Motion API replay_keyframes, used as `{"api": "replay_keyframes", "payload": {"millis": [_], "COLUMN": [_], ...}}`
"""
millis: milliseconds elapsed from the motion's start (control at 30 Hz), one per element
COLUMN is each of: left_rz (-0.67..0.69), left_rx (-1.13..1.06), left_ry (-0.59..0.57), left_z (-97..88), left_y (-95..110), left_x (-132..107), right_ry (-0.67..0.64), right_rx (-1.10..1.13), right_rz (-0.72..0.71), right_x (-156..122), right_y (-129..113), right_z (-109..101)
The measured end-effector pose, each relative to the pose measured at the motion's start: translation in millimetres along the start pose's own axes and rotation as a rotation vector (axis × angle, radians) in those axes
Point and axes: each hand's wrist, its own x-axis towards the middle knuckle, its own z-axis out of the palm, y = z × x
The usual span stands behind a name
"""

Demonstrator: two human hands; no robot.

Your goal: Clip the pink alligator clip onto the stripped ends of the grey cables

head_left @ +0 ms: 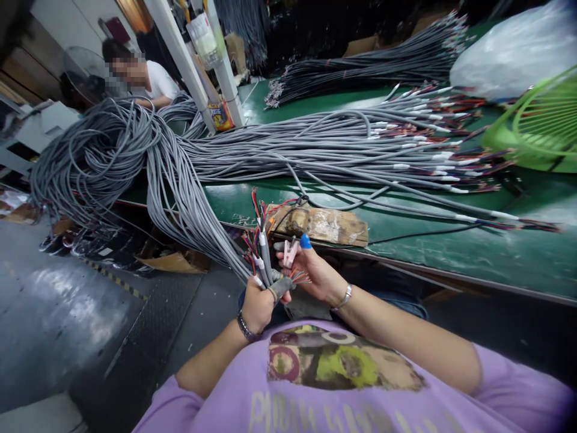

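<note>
In the head view the person sits at the near edge of the green tabletop (451, 246) with both hands raised in front of the chest. The left hand (258, 307) is the closed grip. It is fisted around a small bundle of grey cable ends (264, 252), which stand upright out of the top of the fist, their stripped coloured cores (300, 278) fanning toward the other palm. The right hand (311, 273) sits just beside that bundle, touching it at the cores, with a blue fingertip cover (305, 241) on one raised finger. Its other fingers are bent toward a small pale piece (290, 251), but I cannot tell whether they really pinch it. Judging from this, the work in hand is handling the cable ends one at a time. Fine work on single cores calls for the left fist to keep the bundle steady while the right fingertips single out one end. The held cables run down and left from the fist, then up onto the tabletop's left edge and into a large grey cable heap (103, 156). A worn cardboard pad (324, 224) lies on the near edge just beyond the hands. A green fan guard (541, 120) stands at the right edge, and another person (153, 81) sits past the far left corner.
</note>
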Motion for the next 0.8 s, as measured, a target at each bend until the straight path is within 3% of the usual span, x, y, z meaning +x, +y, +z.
{"api": "replay_keyframes", "payload": {"millis": [300, 500, 800], "left_rz": [0.041, 0.078, 0.057], "left_rx": [0.006, -0.023, 0.016], "left_ry": [0.024, 0.094, 0.083], "left_z": [-8.6, -5.6, -0.2], "left_y": [-2.0, -3.3, -9.4], "left_x": [-11.9, -11.5, -2.3], "right_ry": [-0.136, -0.080, -0.058], "right_rx": [-0.085, -0.133, -0.055], "right_rz": [0.039, -0.052, 0.026], "right_x": [-10.9, -7.1, 2.6], "right_y": [-9.8, -7.7, -7.5], "right_z": [-4.8, -4.7, -1.1]}}
